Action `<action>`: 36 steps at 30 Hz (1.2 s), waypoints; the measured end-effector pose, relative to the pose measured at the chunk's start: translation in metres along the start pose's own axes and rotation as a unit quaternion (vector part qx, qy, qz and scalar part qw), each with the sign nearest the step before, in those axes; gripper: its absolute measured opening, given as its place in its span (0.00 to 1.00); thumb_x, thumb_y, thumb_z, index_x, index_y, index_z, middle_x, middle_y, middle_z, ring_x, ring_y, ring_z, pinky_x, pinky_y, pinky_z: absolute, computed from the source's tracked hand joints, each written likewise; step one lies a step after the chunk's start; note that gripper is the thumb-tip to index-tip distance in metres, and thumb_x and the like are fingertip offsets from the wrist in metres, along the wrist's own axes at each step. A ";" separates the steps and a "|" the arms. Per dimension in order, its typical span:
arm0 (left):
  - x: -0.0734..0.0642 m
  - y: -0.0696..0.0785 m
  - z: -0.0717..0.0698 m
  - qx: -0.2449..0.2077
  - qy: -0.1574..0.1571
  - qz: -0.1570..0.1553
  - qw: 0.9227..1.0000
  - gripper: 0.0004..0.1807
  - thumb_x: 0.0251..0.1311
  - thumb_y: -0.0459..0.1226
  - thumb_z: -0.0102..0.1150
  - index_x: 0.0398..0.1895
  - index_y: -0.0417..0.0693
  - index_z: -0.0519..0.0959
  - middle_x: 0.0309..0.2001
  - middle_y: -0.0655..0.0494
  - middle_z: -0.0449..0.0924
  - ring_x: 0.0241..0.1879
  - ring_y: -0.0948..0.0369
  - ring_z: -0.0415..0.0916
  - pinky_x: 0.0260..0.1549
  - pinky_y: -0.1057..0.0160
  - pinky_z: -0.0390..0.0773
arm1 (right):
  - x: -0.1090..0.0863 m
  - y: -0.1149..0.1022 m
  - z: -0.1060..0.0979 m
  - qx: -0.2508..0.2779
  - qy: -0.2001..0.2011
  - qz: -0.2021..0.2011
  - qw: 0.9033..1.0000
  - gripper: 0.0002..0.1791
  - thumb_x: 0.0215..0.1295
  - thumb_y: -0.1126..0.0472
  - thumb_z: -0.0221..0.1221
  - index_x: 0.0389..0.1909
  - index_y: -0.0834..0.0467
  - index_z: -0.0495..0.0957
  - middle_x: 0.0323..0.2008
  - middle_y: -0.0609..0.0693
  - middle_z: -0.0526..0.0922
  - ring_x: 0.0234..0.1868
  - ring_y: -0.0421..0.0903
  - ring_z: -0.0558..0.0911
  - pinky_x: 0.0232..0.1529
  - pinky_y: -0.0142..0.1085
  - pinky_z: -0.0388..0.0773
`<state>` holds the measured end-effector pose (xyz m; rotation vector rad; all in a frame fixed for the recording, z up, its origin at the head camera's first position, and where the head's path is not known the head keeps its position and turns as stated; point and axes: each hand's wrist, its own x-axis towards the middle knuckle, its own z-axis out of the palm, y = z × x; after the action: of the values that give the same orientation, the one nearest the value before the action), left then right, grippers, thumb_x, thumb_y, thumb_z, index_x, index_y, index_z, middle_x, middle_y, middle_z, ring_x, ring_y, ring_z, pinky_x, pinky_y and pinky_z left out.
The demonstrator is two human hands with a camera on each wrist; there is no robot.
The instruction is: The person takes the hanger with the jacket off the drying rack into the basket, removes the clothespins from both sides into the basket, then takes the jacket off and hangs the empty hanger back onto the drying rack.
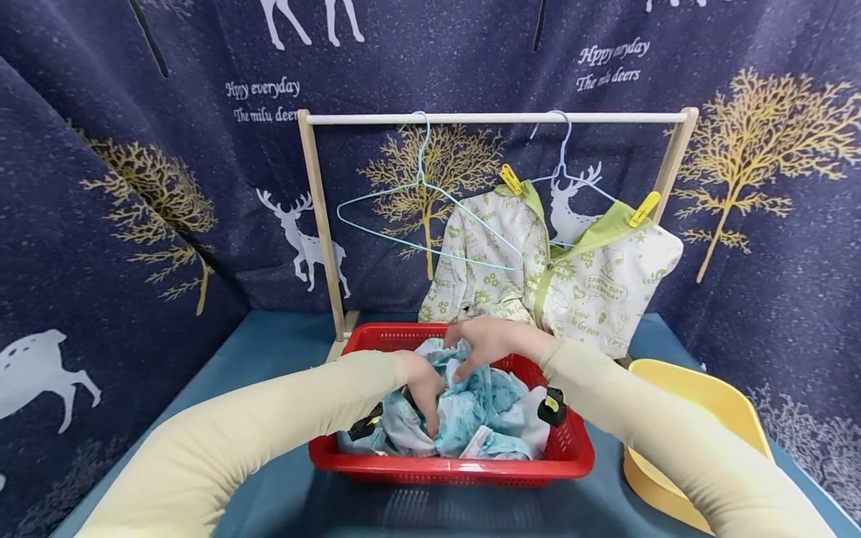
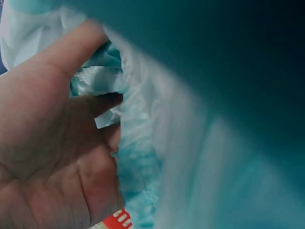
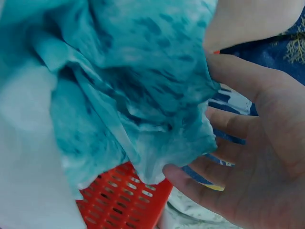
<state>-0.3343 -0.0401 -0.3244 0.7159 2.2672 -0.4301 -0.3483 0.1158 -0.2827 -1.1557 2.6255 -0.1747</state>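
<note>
A red plastic basket (image 1: 444, 469) holds a crumpled teal-and-white tie-dye garment (image 1: 464, 411). My left hand (image 1: 424, 382) reaches into it from the left, fingers pointing down against the cloth. In the left wrist view the left palm (image 2: 52, 157) is bare, and the fingertips go out of sight behind a fold. My right hand (image 1: 486, 342) is at the garment's far side with its fingers spread. The right wrist view shows the right hand (image 3: 252, 138) with parted fingers touching the cloth's edge; some fingertips are hidden behind it.
Behind the basket stands a rack with a white bar (image 1: 336, 119). A bare light-blue hanger (image 1: 430, 250) hangs there, beside a green-and-white printed hooded jacket (image 1: 599, 280) held on a second hanger by yellow clothespins (image 1: 645, 208). A yellow basin (image 1: 699, 381) stands on the right.
</note>
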 end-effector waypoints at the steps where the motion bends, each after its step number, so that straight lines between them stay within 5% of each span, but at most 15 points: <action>1: 0.003 -0.003 0.001 0.002 0.002 -0.003 1.000 0.48 0.52 0.66 0.62 0.74 0.59 0.61 0.72 0.64 0.65 0.67 0.66 0.65 0.61 0.61 0.72 | -0.002 -0.001 0.001 0.005 -0.004 -0.003 1.000 0.30 0.58 0.50 0.69 0.59 0.59 0.77 0.58 0.53 0.80 0.60 0.51 0.78 0.61 0.46 0.75; 3: 0.018 -0.014 0.004 0.016 0.007 0.001 1.000 0.51 0.48 0.69 0.61 0.75 0.62 0.59 0.73 0.67 0.62 0.70 0.67 0.61 0.63 0.61 0.71 | -0.005 -0.003 0.002 0.011 -0.008 -0.007 1.000 0.24 0.60 0.52 0.68 0.55 0.57 0.79 0.55 0.52 0.82 0.58 0.50 0.80 0.60 0.44 0.76; 5: 0.015 -0.017 0.002 0.008 0.004 0.003 1.000 0.52 0.46 0.70 0.62 0.75 0.64 0.59 0.74 0.68 0.61 0.71 0.66 0.61 0.63 0.60 0.71 | -0.009 -0.005 0.004 0.018 -0.006 -0.010 1.000 0.19 0.61 0.54 0.67 0.52 0.56 0.81 0.52 0.51 0.84 0.56 0.49 0.81 0.58 0.43 0.77; 11: -0.046 -0.011 -0.018 -0.112 -0.018 0.013 0.993 0.45 0.57 0.59 0.64 0.76 0.58 0.59 0.72 0.59 0.65 0.60 0.61 0.75 0.58 0.53 0.77 | -0.019 -0.010 0.006 0.029 0.024 -0.007 0.999 0.12 0.64 0.56 0.65 0.46 0.53 0.82 0.46 0.49 0.86 0.49 0.46 0.84 0.51 0.39 0.80; 17: -0.067 -0.020 -0.027 -0.158 0.008 0.050 0.986 0.33 0.62 0.53 0.62 0.68 0.53 0.69 0.69 0.58 0.70 0.53 0.57 0.81 0.52 0.52 0.81 | -0.030 -0.016 0.004 0.033 0.045 -0.029 0.998 0.13 0.62 0.59 0.65 0.46 0.56 0.82 0.44 0.49 0.86 0.45 0.43 0.83 0.44 0.33 0.79; 20: -0.074 -0.025 -0.025 -0.151 0.050 0.082 0.984 0.22 0.64 0.51 0.61 0.57 0.52 0.77 0.57 0.57 0.80 0.50 0.54 0.82 0.49 0.53 0.82 | -0.036 -0.017 0.006 0.033 0.046 -0.036 0.998 0.14 0.60 0.59 0.67 0.47 0.55 0.82 0.45 0.49 0.85 0.45 0.43 0.82 0.44 0.33 0.79; 24: -0.082 -0.032 -0.015 -0.123 0.158 0.111 0.973 0.11 0.61 0.47 0.66 0.37 0.51 0.80 0.36 0.59 0.82 0.35 0.57 0.80 0.35 0.65 0.78 | -0.042 -0.018 0.011 0.023 0.033 -0.048 0.998 0.16 0.57 0.58 0.69 0.47 0.55 0.82 0.44 0.48 0.86 0.42 0.40 0.82 0.43 0.33 0.79; 28: -0.090 -0.037 -0.001 -0.125 0.240 0.088 0.959 0.19 0.57 0.47 0.70 0.42 0.47 0.74 0.39 0.53 0.75 0.30 0.63 0.69 0.30 0.69 0.68 | -0.046 -0.016 0.017 0.013 0.018 -0.076 0.997 0.14 0.55 0.60 0.69 0.43 0.54 0.82 0.37 0.46 0.85 0.34 0.37 0.78 0.38 0.29 0.76; 32: -0.095 -0.038 0.011 -0.190 0.206 0.037 0.959 0.36 0.54 0.50 0.72 0.63 0.56 0.66 0.59 0.46 0.65 0.37 0.59 0.73 0.27 0.65 0.76 | -0.045 -0.014 0.023 0.015 -0.006 -0.084 0.996 0.13 0.52 0.60 0.70 0.40 0.52 0.82 0.34 0.43 0.83 0.30 0.34 0.74 0.33 0.26 0.73; 36: -0.094 -0.037 0.020 -0.216 0.139 0.019 0.966 0.47 0.51 0.53 0.72 0.73 0.70 0.58 0.75 0.49 0.51 0.60 0.54 0.67 0.30 0.58 0.83 | -0.041 -0.015 0.030 0.010 -0.056 -0.039 0.998 0.20 0.50 0.60 0.71 0.47 0.53 0.81 0.39 0.43 0.85 0.32 0.33 0.76 0.35 0.27 0.74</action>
<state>-0.2904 -0.1132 -0.2676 0.6179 2.4833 0.1975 -0.3023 0.1361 -0.3001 -1.2241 2.4786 -0.1459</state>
